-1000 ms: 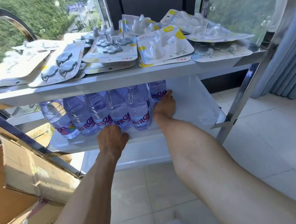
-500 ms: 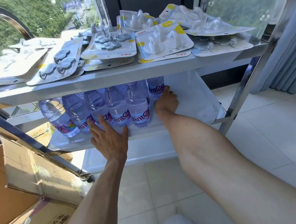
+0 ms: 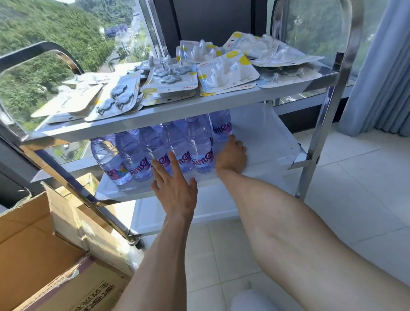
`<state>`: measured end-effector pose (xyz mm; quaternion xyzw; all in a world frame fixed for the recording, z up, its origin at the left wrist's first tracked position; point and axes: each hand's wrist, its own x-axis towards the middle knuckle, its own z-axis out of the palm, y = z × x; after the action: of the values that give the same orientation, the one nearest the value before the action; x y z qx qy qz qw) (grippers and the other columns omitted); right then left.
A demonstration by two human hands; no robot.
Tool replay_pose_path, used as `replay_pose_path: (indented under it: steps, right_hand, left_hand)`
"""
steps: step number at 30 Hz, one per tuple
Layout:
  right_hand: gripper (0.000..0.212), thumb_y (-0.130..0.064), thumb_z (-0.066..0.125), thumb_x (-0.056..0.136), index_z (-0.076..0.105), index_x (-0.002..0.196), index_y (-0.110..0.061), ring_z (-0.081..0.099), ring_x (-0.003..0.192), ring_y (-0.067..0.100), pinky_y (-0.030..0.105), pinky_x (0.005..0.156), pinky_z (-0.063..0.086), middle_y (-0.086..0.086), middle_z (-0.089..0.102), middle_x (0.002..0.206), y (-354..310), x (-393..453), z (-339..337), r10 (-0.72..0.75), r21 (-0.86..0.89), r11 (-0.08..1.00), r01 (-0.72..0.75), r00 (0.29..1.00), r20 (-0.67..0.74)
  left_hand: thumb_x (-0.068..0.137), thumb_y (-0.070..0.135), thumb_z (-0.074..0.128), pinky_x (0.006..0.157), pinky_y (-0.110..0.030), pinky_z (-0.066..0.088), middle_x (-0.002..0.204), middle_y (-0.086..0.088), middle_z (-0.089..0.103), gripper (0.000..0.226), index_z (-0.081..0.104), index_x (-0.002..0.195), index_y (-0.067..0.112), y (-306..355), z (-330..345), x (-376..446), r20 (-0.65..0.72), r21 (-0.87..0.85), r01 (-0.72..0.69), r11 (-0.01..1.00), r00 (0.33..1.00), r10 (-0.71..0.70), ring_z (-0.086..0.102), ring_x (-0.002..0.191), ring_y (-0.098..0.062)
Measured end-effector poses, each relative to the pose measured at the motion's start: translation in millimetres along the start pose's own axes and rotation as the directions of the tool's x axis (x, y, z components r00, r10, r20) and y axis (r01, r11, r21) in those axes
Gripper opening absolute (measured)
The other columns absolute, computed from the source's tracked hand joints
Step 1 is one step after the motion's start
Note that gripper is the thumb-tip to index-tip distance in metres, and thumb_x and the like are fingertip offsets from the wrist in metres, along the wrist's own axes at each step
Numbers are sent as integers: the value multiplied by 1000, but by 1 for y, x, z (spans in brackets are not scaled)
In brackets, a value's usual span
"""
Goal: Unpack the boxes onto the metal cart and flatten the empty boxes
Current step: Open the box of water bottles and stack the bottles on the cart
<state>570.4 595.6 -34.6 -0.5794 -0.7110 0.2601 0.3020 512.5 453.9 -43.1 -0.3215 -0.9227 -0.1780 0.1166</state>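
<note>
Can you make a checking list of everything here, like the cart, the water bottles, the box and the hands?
Surface: metal cart, three shelves.
Job's things: water bottles upright on the middle shelf; hook packs on top; open cardboard box on the floor, not flattened.
Clutter: nothing seen.
Grippers: left hand fingers spread at the front bottles; right hand against the bottles' right side.
Cables: nothing seen.
Surroundings: window, curtain, tiled floor.

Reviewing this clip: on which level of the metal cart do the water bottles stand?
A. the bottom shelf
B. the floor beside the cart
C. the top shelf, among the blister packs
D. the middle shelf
D: the water bottles stand on the middle shelf of the metal cart, under the blister packs.
</note>
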Motion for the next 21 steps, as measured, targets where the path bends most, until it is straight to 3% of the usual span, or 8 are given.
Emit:
replay_pose_path:
  steps: [5,9,11,15,18,21]
  right_hand:
    - [33,-13,50,92,51,124,-9,59,103,38,40,76,45,19,59,116,0,-43,-27,100,184,979,-89,994,-49]
    - [22,-18,46,95,61,103,-4,62,97,41,39,71,44,26,66,103,-27,-81,-29,234,378,903,-204,972,-34]
    - [23,-19,45,95,62,99,-4,62,94,41,39,70,44,25,67,99,-53,-108,-19,137,405,907,-117,990,-20]
    - [23,-22,44,96,62,94,-7,62,89,39,38,69,44,20,69,93,-116,-178,15,-179,401,907,131,980,83]
    - [19,-19,47,93,64,93,-10,63,86,39,37,66,42,21,69,91,-168,-228,40,-413,435,843,317,899,145]
    - [15,-20,51,88,65,90,-15,64,81,37,34,65,46,17,69,84,-212,-279,73,-560,455,787,416,792,244]
  left_hand:
    - [88,37,61,112,-47,26,160,-19,0,86,5,152,29,-3,-39,-21,59,0,0,1000,998,0,16,146,-38]
    - [82,27,63,100,-46,40,156,-19,16,72,26,144,24,-40,-84,-28,34,11,89,996,995,-90,36,134,-40]
    - [81,24,60,93,-44,45,147,-19,28,62,34,138,21,-75,-107,-26,27,9,154,988,988,-154,44,125,-40]
    - [87,21,52,95,-48,46,130,-15,47,41,46,127,15,-166,-148,-32,69,-74,281,957,959,-276,51,117,-38]
    - [83,17,58,92,-46,45,127,-13,48,49,45,130,16,-233,-182,-34,-79,58,409,911,911,-404,51,115,-35]
    - [84,18,61,95,-47,44,135,-16,46,57,41,137,16,-299,-203,-31,-84,121,502,856,865,-495,51,120,-36]
